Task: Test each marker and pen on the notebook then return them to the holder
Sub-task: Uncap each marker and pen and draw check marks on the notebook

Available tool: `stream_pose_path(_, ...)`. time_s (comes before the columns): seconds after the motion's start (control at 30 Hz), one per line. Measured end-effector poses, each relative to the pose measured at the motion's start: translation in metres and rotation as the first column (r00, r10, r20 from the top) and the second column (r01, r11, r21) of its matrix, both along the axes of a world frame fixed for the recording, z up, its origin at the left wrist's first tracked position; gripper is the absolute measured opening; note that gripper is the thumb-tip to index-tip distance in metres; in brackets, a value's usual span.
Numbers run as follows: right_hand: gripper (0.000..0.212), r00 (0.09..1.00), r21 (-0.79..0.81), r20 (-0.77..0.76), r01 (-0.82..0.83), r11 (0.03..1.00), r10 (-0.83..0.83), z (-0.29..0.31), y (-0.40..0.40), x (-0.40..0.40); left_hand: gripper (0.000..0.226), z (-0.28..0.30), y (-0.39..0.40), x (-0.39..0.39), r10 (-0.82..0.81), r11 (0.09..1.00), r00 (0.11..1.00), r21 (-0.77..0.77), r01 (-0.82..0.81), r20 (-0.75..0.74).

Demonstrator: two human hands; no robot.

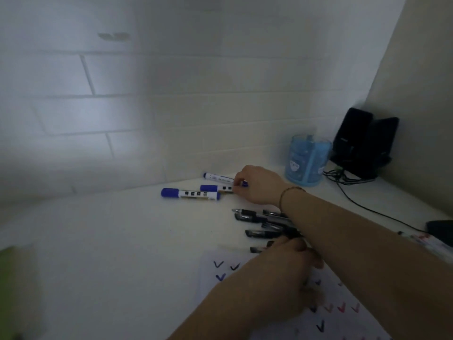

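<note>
Three blue-capped white markers lie near the wall: the near one, the middle one and the far one. My right hand reaches over them, and its fingers curl round the right end of the far marker, touching the middle marker too. Several black pens lie in a row under my right forearm. My left hand is over the notebook, its fingers curled on a black pen at the page's top edge. The page shows blue, black and red check marks. The blue pen holder stands at the back right.
Black speakers stand in the right corner, and their cable runs forward across the white desk. A dark object and a red-marked pen lie at the right edge. A blurred green thing is at the far left.
</note>
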State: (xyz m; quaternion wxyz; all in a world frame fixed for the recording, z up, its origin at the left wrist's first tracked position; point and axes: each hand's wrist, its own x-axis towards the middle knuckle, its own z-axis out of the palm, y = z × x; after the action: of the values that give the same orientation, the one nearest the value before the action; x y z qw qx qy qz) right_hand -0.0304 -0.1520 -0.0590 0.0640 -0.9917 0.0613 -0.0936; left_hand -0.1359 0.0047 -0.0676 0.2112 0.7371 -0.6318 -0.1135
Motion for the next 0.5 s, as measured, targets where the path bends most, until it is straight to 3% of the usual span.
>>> stream_pose_path(0.2,0.026,0.994,-0.006,0.097,-0.042,0.999,0.043,0.004,-0.016,-0.013,0.055,0.007,0.002,0.006,0.015,1.0,0.992,0.026,-0.012,-0.126)
stream_pose_path(0.27,0.026,0.977,0.045,0.207,0.043,0.998,-0.052,0.014,-0.023,-0.034,0.049,0.011,0.003,0.005,-0.001,1.0,0.995,0.028,0.004,-0.096)
stream_pose_path(0.33,0.026,0.931,0.241,0.299,0.14,0.96,-0.211,0.026,-0.026,-0.068,0.038,0.015,0.007,0.008,-0.063,0.997,0.993,0.035,0.067,-0.099)
stream_pose_path(0.43,0.027,0.89,0.673,0.267,0.103,0.733,-0.37,0.04,-0.016,-0.138,0.034,0.024,0.019,0.023,-0.149,0.978,0.969,0.118,0.174,-0.195)
stream_pose_path(0.5,0.024,0.916,0.844,0.164,0.062,0.532,-0.367,0.042,-0.007,-0.189,0.036,0.031,0.027,0.032,-0.155,0.959,0.947,0.185,0.212,-0.281)
